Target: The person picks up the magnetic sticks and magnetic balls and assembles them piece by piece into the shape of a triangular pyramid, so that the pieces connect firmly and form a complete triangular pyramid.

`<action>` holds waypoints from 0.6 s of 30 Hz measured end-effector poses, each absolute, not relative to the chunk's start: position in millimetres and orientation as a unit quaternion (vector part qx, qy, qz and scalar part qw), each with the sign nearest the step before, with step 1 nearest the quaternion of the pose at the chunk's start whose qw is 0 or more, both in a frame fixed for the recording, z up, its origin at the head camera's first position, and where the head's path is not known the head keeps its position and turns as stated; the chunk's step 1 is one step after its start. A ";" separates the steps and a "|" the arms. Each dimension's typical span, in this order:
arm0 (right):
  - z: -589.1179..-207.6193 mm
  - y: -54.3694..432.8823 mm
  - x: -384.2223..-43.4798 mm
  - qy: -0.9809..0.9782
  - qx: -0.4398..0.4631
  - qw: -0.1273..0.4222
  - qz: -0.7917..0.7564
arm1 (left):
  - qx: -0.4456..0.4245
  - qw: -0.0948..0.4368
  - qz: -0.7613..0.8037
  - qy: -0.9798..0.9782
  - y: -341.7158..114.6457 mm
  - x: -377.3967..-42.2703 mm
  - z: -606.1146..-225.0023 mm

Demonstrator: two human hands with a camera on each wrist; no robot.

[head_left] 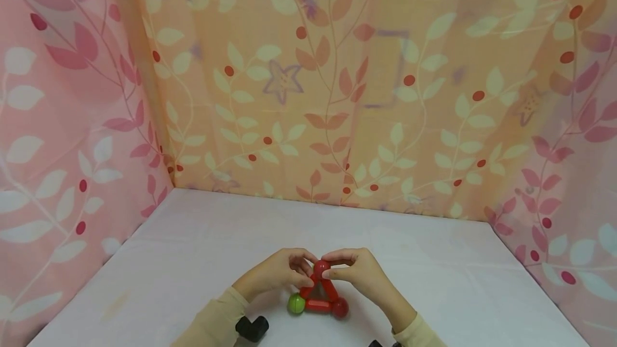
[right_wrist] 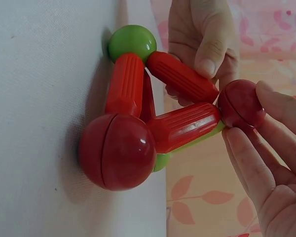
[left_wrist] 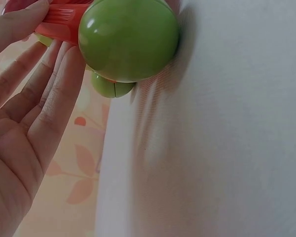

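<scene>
A pyramid-shaped frame of magnetic rods and balls stands on the table between both hands. Red rods (right_wrist: 126,84) join a green ball (head_left: 296,303) at front left, a red ball (head_left: 340,308) at front right and another red ball (head_left: 322,269) on top. Behind them show a second green ball (right_wrist: 161,162) and a yellow-green rod (right_wrist: 200,137) rising to the top. My left hand (head_left: 281,271) pinches the sloping left red rod (right_wrist: 182,76) near its upper end, thumb in front. With thumb and fingers, my right hand (head_left: 360,272) holds the top red ball.
A white cloth covers the table (head_left: 217,229). Patterned curtains (head_left: 308,95) enclose it at the back and both sides. A black wrist-worn piece (head_left: 252,329) sits by the left sleeve, and part of another (head_left: 376,344) shows by the right.
</scene>
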State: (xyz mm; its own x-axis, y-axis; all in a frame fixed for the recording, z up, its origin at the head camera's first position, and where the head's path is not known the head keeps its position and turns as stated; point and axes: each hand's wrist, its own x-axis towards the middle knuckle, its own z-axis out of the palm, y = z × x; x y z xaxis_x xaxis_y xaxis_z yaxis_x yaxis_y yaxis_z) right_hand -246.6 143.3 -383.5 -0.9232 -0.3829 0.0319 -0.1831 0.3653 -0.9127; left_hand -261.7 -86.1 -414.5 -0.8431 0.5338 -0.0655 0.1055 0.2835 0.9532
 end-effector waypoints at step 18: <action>-382.0 148.9 -245.2 0.811 -0.181 0.112 -0.545 | 0.213 0.180 0.563 0.778 -88.0 -263.1 -415.7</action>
